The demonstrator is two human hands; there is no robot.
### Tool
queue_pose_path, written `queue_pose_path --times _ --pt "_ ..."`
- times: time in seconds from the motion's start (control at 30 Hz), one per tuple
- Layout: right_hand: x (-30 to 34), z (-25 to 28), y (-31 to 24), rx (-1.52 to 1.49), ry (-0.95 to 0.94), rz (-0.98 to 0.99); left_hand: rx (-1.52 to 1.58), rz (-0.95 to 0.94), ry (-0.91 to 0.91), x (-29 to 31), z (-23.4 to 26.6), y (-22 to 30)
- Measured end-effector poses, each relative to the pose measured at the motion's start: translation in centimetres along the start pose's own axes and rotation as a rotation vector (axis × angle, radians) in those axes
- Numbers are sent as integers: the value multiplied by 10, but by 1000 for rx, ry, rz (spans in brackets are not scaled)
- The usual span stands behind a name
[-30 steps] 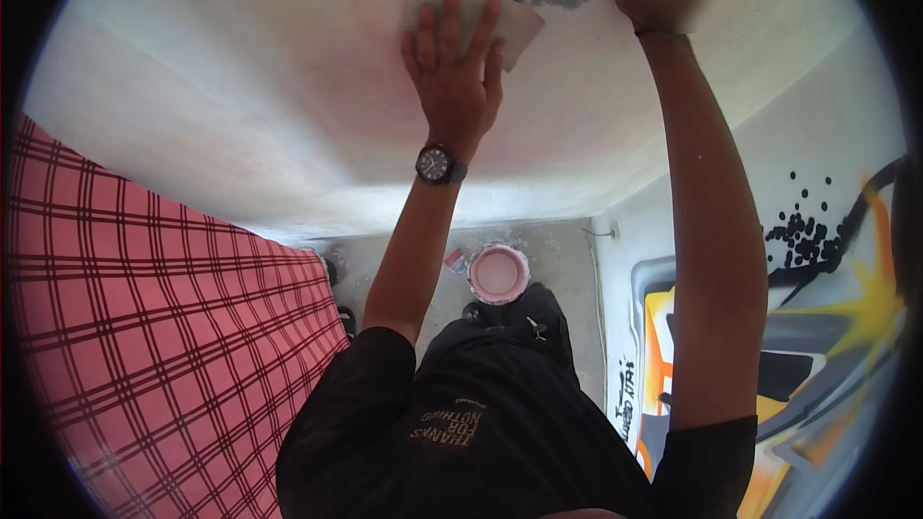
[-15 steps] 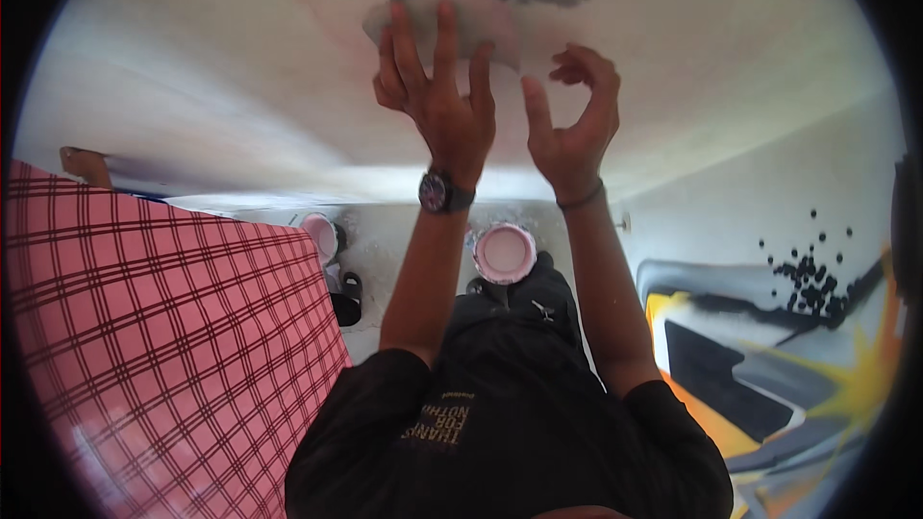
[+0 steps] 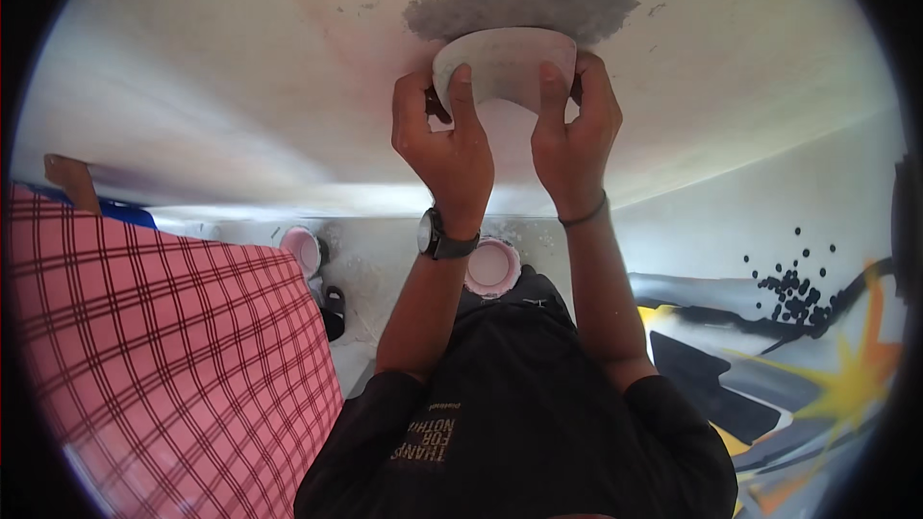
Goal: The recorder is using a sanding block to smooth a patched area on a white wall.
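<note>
A pale, bowed sheet [image 3: 505,50] is held up in front of the wall, just below a rough grey patch [image 3: 519,2]. My left hand [image 3: 444,139] pinches its left end, thumb on the near face and fingers behind. On the opposite end, my right hand [image 3: 575,130] grips in the same way, thumb in front. The fingertips behind the sheet are hidden. Whether its back touches the wall, I cannot tell.
Below my arms is a round pinkish bucket [image 3: 492,267]; another pink bucket [image 3: 301,252] is farther left, near a black sandal [image 3: 334,312]. A pink checked surface [image 3: 163,356] fills the left side. Another person's arm [image 3: 72,181] shows beyond it. Painted artwork [image 3: 798,375] covers the right wall.
My left hand was spread over the sheet against the wall, and my right hand was apart from it. Now both hands hold its ends, and it sits lower and farther right, more bent.
</note>
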State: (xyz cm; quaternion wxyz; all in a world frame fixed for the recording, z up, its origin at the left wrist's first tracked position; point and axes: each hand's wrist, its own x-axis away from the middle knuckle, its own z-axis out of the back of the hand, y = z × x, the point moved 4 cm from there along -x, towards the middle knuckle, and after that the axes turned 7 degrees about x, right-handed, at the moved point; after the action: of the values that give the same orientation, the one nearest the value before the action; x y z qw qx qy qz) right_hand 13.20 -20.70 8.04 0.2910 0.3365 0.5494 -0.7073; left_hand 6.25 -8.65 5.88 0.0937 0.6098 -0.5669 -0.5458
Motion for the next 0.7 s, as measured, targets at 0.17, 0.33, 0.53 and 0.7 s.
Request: queue_pose_path --times 0.17,0.33,0.53,0.7 --pt "-8 1 -24 96 -139 -129 -363 -416 -51 -9 -10 18" --pt "-18 -5 -37 305 -18 2 -457 -532 -81 -37 -3 31" --pt "-19 -10 -33 155 296 47 -313 -412 26 -44 7 31" --pt "-30 -4 -32 68 384 121 -399 -721 -19 -59 0 29"
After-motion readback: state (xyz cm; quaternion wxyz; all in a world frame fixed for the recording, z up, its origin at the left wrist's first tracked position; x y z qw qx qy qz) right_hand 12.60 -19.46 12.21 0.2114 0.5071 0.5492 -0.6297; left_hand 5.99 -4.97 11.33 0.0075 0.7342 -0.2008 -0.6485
